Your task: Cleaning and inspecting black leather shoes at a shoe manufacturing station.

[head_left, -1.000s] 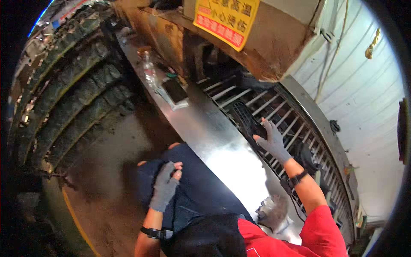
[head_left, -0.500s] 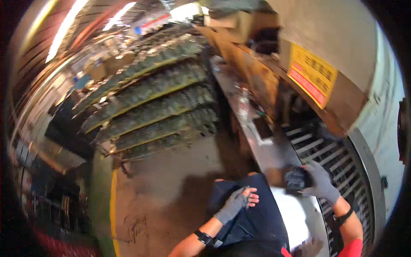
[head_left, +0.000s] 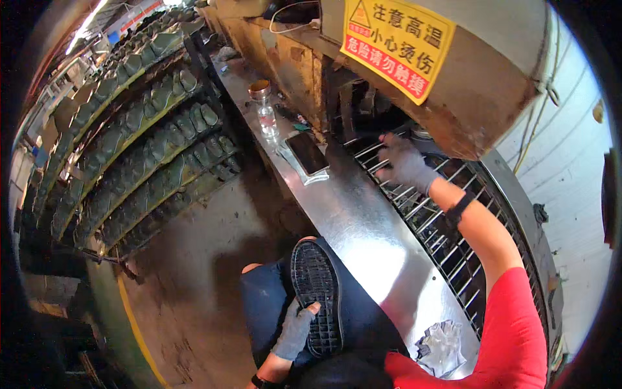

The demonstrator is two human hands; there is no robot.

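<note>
A black shoe sole (head_left: 315,279) lies upright along my lap, its gridded tread facing up. My left hand (head_left: 293,332), in a grey fingerless glove, grips it by its lower left edge with the bare thumb over the tread. Out to the right, my gloved right hand (head_left: 409,165) is stretched over the conveyor of metal rods (head_left: 459,264), near the opening of the brown-edged machine housing (head_left: 447,123). Its fingers are apart, and I see nothing held in them.
Between my lap and the rods runs a shiny metal ledge (head_left: 353,217). On it are a clear bottle (head_left: 266,115), a dark phone (head_left: 306,153) and a crumpled whitish wad (head_left: 442,348). A yellow-red warning sign (head_left: 395,48) is on the housing. At left stands a rack (head_left: 139,129) full of shoe-shaped pieces.
The dark object in my right hand has left it; a sole is now in my left hand on my lap. My right hand has reached forward over the rods. The view has swung right.
</note>
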